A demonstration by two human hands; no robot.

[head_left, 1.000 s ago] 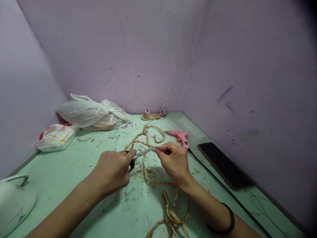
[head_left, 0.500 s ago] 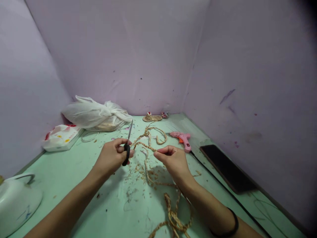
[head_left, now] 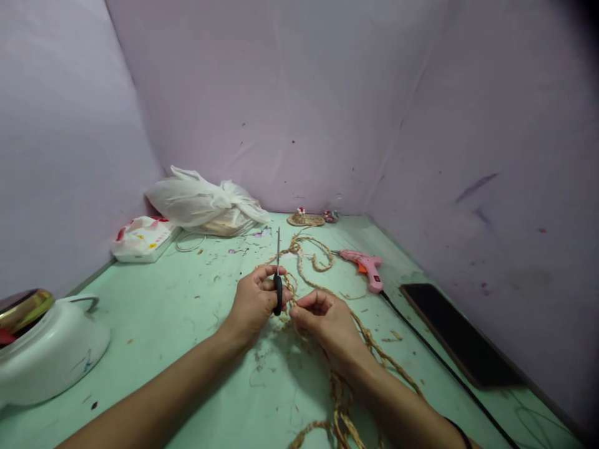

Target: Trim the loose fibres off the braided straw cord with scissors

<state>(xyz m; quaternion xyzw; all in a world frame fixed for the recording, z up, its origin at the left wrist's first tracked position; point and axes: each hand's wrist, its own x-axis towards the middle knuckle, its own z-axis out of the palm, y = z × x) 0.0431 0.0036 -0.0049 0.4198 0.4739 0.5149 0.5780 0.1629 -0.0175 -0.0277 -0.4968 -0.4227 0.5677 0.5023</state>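
My left hand (head_left: pixel 251 304) is closed around a pair of scissors (head_left: pixel 278 294), black-handled, with the narrow blade pointing up and away. Close against that hand's fingertips runs a tan braided straw cord (head_left: pixel 290 284). My right hand (head_left: pixel 333 325) pinches the same cord between thumb and forefinger, just right of the scissors' handle. More of the braid lies beyond the hands in loops, passes behind my right wrist, and bunches near the front edge. Where the fingers meet, part of the cord is hidden.
A pink glue gun (head_left: pixel 367 265) lies right of the hands, its black cable (head_left: pixel 435 355) running forward beside a dark phone (head_left: pixel 458 333). Left are a white plastic bag (head_left: pixel 201 202), a tissue pack (head_left: pixel 145 240) and a white bowl-shaped object (head_left: pixel 56 352). A small woven sole (head_left: pixel 306 220) lies far back.
My hands have come together, with the right one bringing the pinched cord up to the left. The camera view has shifted, so the scene appears further right.
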